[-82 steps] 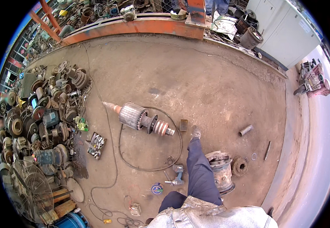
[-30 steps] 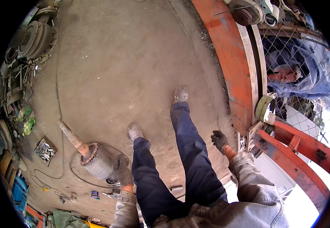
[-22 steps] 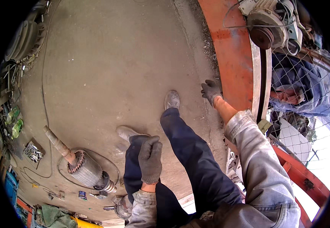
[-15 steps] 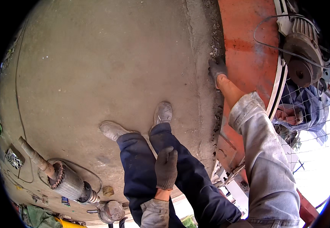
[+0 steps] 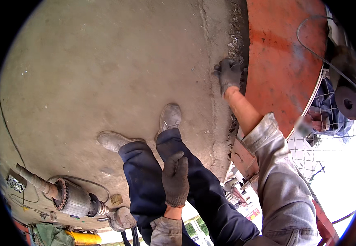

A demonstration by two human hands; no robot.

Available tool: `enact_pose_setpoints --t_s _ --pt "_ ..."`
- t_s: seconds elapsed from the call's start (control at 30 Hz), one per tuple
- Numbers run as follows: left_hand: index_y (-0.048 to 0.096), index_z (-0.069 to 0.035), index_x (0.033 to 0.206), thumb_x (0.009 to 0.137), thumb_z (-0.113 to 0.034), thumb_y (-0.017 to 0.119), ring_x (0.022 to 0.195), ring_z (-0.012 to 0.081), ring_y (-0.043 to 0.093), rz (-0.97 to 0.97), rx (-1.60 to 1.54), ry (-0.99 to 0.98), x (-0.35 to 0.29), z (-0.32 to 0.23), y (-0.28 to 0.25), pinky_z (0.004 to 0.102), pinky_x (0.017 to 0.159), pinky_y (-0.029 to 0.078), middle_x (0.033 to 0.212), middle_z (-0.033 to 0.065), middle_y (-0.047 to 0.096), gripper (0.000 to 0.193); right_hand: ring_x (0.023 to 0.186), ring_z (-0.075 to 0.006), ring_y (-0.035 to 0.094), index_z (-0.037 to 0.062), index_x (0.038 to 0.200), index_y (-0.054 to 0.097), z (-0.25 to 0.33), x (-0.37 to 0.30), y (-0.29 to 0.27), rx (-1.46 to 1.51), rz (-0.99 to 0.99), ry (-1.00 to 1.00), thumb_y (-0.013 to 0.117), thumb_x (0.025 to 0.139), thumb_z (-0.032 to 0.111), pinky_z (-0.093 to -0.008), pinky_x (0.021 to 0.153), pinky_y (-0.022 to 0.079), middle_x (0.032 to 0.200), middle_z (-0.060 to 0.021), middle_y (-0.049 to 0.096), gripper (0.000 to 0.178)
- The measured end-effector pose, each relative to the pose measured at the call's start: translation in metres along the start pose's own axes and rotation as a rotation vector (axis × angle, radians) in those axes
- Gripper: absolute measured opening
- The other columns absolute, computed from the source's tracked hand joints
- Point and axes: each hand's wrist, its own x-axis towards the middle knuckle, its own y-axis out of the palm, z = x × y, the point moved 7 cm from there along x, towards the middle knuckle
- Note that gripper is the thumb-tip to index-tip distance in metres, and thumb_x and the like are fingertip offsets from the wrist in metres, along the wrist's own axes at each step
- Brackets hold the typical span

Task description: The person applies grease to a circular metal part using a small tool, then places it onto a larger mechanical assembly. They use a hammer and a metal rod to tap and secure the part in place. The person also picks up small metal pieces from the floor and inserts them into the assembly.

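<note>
My right hand (image 5: 229, 74), in a dark grey knit glove, is down at a strip of loose metal scraps (image 5: 235, 39) beside an orange-red metal surface (image 5: 284, 61). Its fingers are curled toward the floor, and whatever they close on is hidden. A small ring-shaped piece (image 5: 240, 60) lies right by the fingers. Over my dark blue trousers (image 5: 145, 180), between the thighs, my left hand (image 5: 175, 180) wears the same kind of glove. Its fingers are curled in with the thumb alongside, and the inside of the hand does not show.
A motor rotor (image 5: 73, 197) with a long shaft lies on the concrete floor (image 5: 104, 74) at lower left, near a cable and a small wooden block (image 5: 116, 199). At right are a dark cylindrical machine part (image 5: 347, 102) and wire mesh (image 5: 305, 151). Another person's hand shows behind the mesh.
My right hand has drawn away from the orange-red surface's edge, leftward onto the scraps and floor border. My left hand has stayed over my legs. The whole view has shifted slightly.
</note>
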Motion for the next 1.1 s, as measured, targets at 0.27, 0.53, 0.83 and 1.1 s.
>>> enact_pose_setpoints --t_s 0.27,0.53,0.83,1.1 --pt "0.061 0.0 0.135 0.105 -0.033 0.066 0.102 0.0158 0.063 -0.123 -0.246 -0.006 0.016 0.009 -0.01 0.0316 0.092 0.052 0.117 0.0062 0.067 0.045 0.085 -0.0238 0.073 0.006 0.109 0.068 -0.007 -0.28 0.036 -0.241 0.93 -0.306 0.077 0.089 0.004 -0.033 0.075 0.059 0.1 -0.0103 0.071 0.021" --pt "0.068 -0.001 0.116 0.104 -0.042 0.066 0.088 0.0143 0.065 -0.281 -0.175 0.049 0.014 0.027 -0.024 0.0309 0.082 0.053 0.099 0.0056 0.069 0.043 0.091 -0.0118 0.068 0.0022 0.117 0.068 -0.035 -0.277 0.009 -0.319 0.983 -0.01 0.078 0.093 0.003 -0.0277 0.08 0.058 0.108 -0.0052 0.071 0.026" --pt "0.067 -0.002 0.118 0.105 -0.043 0.065 0.067 0.0113 0.056 -0.146 -0.206 -0.151 0.007 0.041 -0.005 0.0277 0.064 0.045 0.075 0.0003 0.062 0.043 0.112 -0.0305 0.067 -0.0012 0.144 0.054 0.011 -0.012 -0.049 -0.719 -0.321 -0.344 0.067 0.098 0.039 -0.0374 0.099 0.049 0.131 -0.0154 0.068 0.062" --pt "0.066 -0.002 0.119 0.106 -0.02 0.064 0.076 0.0113 0.058 -0.11 -0.276 -0.131 0.011 0.04 0.002 0.0275 0.074 0.048 0.087 0.004 0.068 0.023 0.12 -0.0345 0.063 0.0039 0.137 0.061 -0.016 0.063 -0.068 -1.093 -0.355 -0.079 0.062 0.1 0.041 -0.0411 0.101 0.047 0.137 -0.0159 0.066 0.053"
